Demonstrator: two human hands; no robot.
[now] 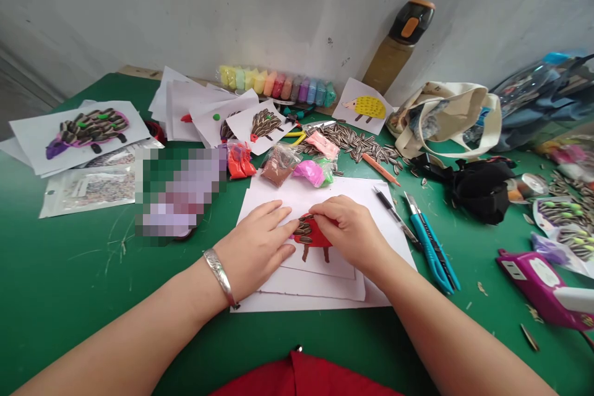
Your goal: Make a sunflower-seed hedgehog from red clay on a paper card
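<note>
White paper sheets [315,288] lie stacked in front of me. On the top one is a red clay animal shape [320,237] with brown legs, its left part covered with striped sunflower seeds [304,230]. My left hand [260,247] rests on the paper at the left of the shape, fingers apart, fingertips beside the seeds. At the shape's upper edge my right hand [348,229] has thumb and fingers pinched together; whatever is between them is too small to make out.
Behind the paper are bagged clay [279,164], loose seeds [352,139] and an orange stick [380,169]. A pen [394,213] and blue scissors [429,247] lie at the right. Seeded pictures [93,130], a bottle [394,49] and a cloth bag [445,117] stand farther off.
</note>
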